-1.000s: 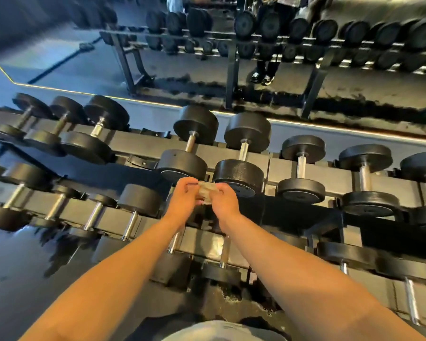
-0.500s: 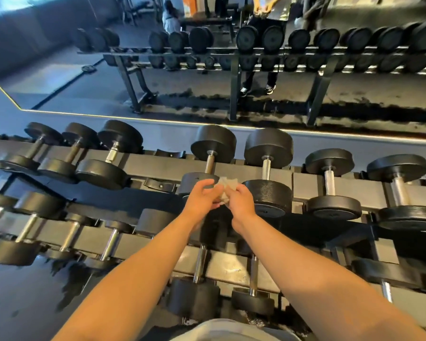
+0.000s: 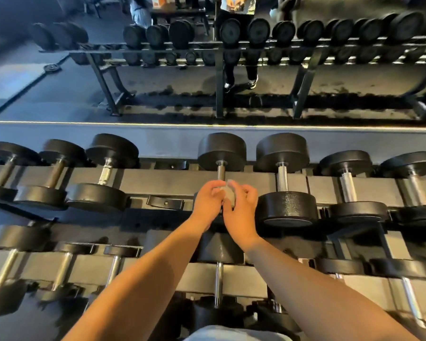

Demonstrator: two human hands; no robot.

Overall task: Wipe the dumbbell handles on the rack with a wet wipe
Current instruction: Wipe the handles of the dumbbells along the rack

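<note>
A dark two-tier rack [image 3: 177, 183] carries black dumbbells with chrome handles. My left hand [image 3: 208, 201] and my right hand [image 3: 241, 209] meet over the upper tier and both pinch a small grey-white wet wipe [image 3: 229, 195] between them. The hands hover just in front of the handle [image 3: 221, 171] of a large dumbbell [image 3: 221, 151], hiding its near head. To the right sits another large dumbbell [image 3: 284, 179] with its handle bare. I cannot tell whether the wipe touches the handle.
Smaller dumbbells fill the upper tier to the left [image 3: 103, 173] and right [image 3: 347, 185]. The lower tier [image 3: 218, 284] holds more below my forearms. A wall mirror [image 3: 158, 94] behind the rack reflects another rack and a standing person's legs.
My hands have risen with the wipe from in front of the lower head up to the handle of the large dumbbell. The view has tilted up and squared to the rack.
</note>
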